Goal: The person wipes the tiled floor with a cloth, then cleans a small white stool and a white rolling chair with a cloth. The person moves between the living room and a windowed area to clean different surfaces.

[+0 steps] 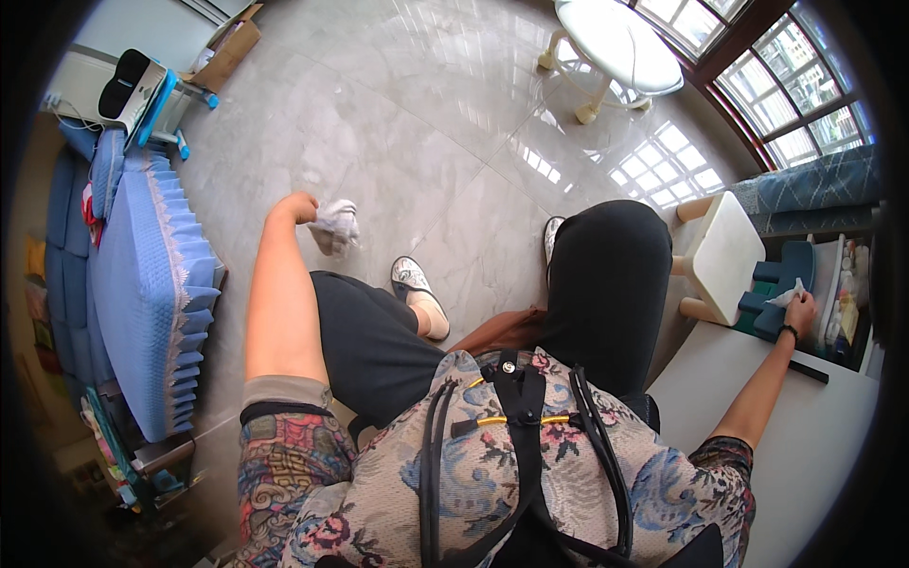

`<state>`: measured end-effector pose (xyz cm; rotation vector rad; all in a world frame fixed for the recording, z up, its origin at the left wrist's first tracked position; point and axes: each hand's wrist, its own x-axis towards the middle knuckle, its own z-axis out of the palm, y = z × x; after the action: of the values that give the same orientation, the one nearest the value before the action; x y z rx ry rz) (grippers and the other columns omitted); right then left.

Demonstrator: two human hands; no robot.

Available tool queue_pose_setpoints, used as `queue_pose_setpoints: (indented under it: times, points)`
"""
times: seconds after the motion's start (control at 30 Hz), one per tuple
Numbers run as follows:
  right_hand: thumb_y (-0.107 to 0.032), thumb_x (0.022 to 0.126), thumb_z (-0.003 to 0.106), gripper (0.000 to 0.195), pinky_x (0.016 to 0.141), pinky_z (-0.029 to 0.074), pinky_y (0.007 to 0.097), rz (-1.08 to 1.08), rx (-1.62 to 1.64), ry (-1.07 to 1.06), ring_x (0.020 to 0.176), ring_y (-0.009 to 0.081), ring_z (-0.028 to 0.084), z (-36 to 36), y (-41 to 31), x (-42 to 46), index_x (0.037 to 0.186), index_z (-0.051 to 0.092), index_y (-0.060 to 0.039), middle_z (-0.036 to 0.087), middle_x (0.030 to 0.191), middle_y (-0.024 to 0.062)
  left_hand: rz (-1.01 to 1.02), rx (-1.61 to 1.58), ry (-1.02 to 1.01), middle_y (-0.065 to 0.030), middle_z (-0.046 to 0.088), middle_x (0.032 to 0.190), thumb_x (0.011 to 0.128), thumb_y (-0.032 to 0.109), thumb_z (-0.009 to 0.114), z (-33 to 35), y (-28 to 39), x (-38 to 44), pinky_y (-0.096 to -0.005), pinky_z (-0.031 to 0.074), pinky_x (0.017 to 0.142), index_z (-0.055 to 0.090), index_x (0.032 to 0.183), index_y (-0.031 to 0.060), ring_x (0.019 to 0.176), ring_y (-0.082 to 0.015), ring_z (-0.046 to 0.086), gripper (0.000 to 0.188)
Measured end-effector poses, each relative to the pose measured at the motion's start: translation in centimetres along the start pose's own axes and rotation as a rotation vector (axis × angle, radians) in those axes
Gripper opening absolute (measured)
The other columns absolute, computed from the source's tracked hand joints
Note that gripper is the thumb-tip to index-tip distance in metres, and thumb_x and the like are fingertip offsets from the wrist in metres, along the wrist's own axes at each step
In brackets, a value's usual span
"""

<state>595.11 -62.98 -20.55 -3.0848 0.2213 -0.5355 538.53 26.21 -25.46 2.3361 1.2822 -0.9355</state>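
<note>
My left hand reaches out over the floor on the left. A crumpled white-and-grey cloth hangs blurred from its fingers. Far to the right, my right hand pinches a small white tissue or cloth. A dark bracelet is on that wrist. The tissue lies against a teal plastic piece with stepped edges, beside a white tabletop. Whether that hand also touches the plastic cannot be told.
A white stool stands by my right knee. Bottles and small items fill a bin at the far right. To the left is a bed or couch with a blue frilled cover. A wheeled white round-topped stand and a cardboard box are ahead.
</note>
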Motion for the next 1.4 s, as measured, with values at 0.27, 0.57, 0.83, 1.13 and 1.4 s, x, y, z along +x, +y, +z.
queue_pose_setpoints:
  times: [0.27,0.57,0.83,1.13,1.4]
  points:
    - [-0.018,0.082,0.060,0.016,0.068,0.047,0.0328,-0.047,0.276,-0.176,0.074,0.0182,0.062,2.2,2.3,1.3,0.090,0.064,-0.0044,0.067,0.081,0.0086,0.141,-0.179,0.275,-0.0105,0.063,0.110,0.079,0.027,0.056,-3.5,2.7,-2.2,-0.0358,0.046,0.086,0.063,0.110,0.0147,0.101,-0.0255,0.060,0.034]
    - [-0.009,0.077,0.059,0.016,0.069,0.048,0.0325,-0.070,0.281,-0.113,0.074,0.0197,0.063,3.3,1.0,1.2,0.091,0.067,-0.0076,0.068,0.082,0.0094,0.242,-0.229,0.338,-0.0092,0.065,0.107,0.083,0.029,0.055,-4.8,4.5,-5.9,-0.0347,0.047,0.084,0.063,0.108,0.0114,0.098,-0.0242,0.061,0.032]
    - [-0.009,0.080,0.055,0.012,0.070,0.047,0.0402,-0.425,0.285,-0.013,0.082,0.0338,0.060,-4.8,-10.4,-0.4,0.090,0.062,-0.0091,0.064,0.086,0.0142,0.378,-0.248,0.341,-0.0092,0.065,0.107,0.083,0.029,0.056,-4.6,7.4,-6.1,-0.0351,0.047,0.084,0.062,0.110,0.0114,0.098,-0.0243,0.060,0.033]
    - [0.001,0.075,0.055,0.011,0.066,0.045,0.0407,-1.060,0.271,-0.096,0.083,0.0341,0.056,-15.9,-28.0,-5.7,0.080,0.055,-0.0086,0.052,0.087,0.0121,0.480,-0.227,0.445,-0.0091,0.065,0.105,0.081,0.027,0.059,-5.1,10.3,-6.9,-0.0352,0.047,0.084,0.061,0.111,0.0111,0.097,-0.0255,0.061,0.034]
    - [-0.005,0.071,0.060,0.016,0.064,0.046,0.0371,-1.814,0.152,0.053,0.084,0.0282,0.053,-20.4,-42.9,-11.8,0.081,0.051,-0.0111,0.048,0.089,0.0089,0.845,-0.402,0.868,-0.0102,0.049,0.126,0.083,0.042,0.060,-6.8,15.8,-9.7,-0.0377,0.041,0.096,0.050,0.125,0.0139,0.116,-0.0283,0.047,0.052]
